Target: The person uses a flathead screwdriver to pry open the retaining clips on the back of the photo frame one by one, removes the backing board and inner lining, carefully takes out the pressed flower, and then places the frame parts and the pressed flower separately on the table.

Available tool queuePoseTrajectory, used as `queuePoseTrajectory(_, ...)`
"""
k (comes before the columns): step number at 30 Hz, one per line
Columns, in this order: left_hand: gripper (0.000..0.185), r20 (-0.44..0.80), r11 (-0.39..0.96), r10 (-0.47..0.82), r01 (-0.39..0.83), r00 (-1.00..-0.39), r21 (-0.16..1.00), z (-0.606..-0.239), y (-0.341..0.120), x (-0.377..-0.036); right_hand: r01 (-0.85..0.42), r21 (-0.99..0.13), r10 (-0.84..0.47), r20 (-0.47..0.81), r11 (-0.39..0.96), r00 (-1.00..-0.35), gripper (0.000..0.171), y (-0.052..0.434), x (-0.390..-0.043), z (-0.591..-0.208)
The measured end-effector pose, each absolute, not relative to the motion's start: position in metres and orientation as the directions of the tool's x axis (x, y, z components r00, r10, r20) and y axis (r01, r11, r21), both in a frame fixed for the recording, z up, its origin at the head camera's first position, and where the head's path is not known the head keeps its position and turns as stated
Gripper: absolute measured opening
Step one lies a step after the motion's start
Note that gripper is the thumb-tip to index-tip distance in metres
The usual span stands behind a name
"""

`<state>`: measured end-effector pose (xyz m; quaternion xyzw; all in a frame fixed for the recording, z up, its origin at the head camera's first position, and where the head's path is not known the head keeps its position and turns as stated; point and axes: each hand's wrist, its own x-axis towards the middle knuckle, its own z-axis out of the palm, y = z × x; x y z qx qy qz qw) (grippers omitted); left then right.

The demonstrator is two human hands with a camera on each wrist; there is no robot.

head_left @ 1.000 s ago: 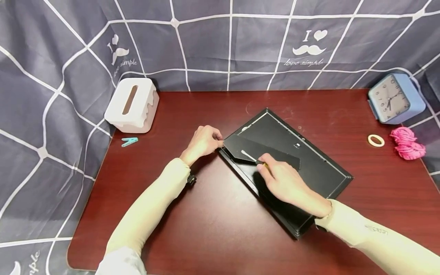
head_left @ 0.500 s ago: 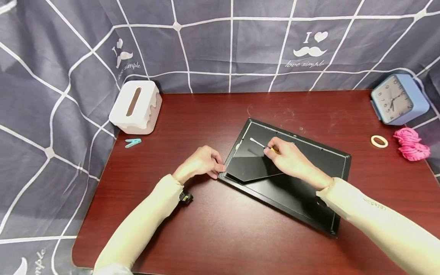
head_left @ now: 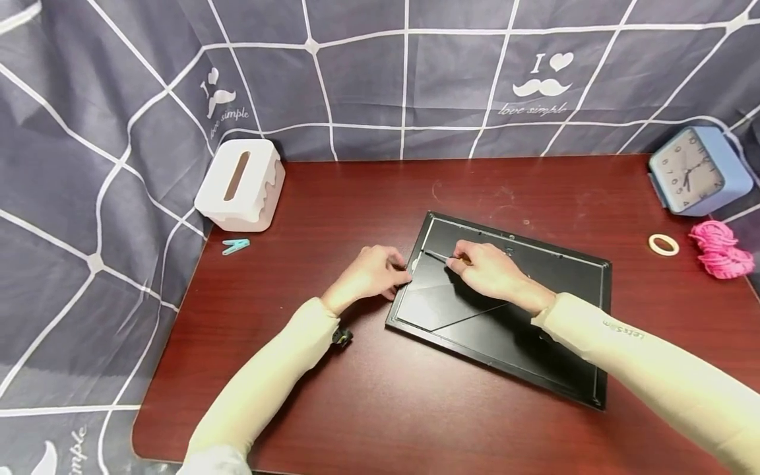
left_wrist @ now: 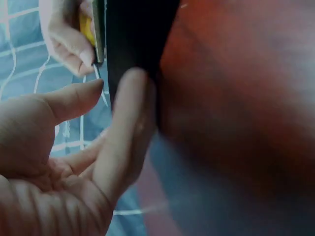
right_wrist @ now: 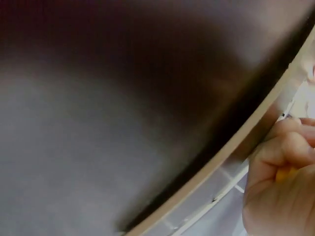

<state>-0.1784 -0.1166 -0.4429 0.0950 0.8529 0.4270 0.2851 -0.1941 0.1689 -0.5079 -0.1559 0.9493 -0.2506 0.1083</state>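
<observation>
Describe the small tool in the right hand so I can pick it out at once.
On the dark red table lies a black picture frame, back side up. Over its left end the right hand pinches a small screwdriver: a thin silver shaft pointing left and a yellow handle between the fingers, the only metal tool there.

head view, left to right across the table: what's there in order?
White tissue box → teal clothespin → left hand → right hand on the black picture frame → tape roll → pink yarn.
</observation>
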Motion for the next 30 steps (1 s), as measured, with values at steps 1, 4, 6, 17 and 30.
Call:
queuePoseTrajectory(1,0.04,-0.388,0.647,0.403,-0.042,-0.829,0.762,-0.442,-0.112,-0.181,-0.242,-0.498,-0.346,-0.128,0.833,-0.93,0.016,0.168,-0.194,-0.508)
queuePoseTrajectory(4,0.044,-0.371,0.693,0.393,0.006,-0.842,0.721,-0.441,-0.104,-0.185,-0.231,-0.471,-0.331,-0.139,0.851,-0.933,0.014,0.163,-0.194,-0.507)
queuePoseTrajectory(6,0.042,-0.385,0.698,0.384,-0.008,-0.839,0.716,-0.442,-0.103,-0.186,-0.228,-0.464,-0.327,-0.143,0.856,-0.934,0.013,0.161,-0.194,-0.506)
queuePoseTrajectory(17,0.032,-0.408,0.682,0.392,-0.038,-0.824,0.73,-0.442,-0.103,-0.19,-0.23,-0.433,-0.317,-0.141,0.871,-0.938,0.013,0.161,-0.196,-0.508)
queuePoseTrajectory(30,0.029,-0.42,0.672,0.397,-0.053,-0.816,0.739,-0.441,-0.103,-0.191,-0.269,-0.471,-0.345,-0.081,0.84,-0.935,0.014,0.161,-0.194,-0.506)
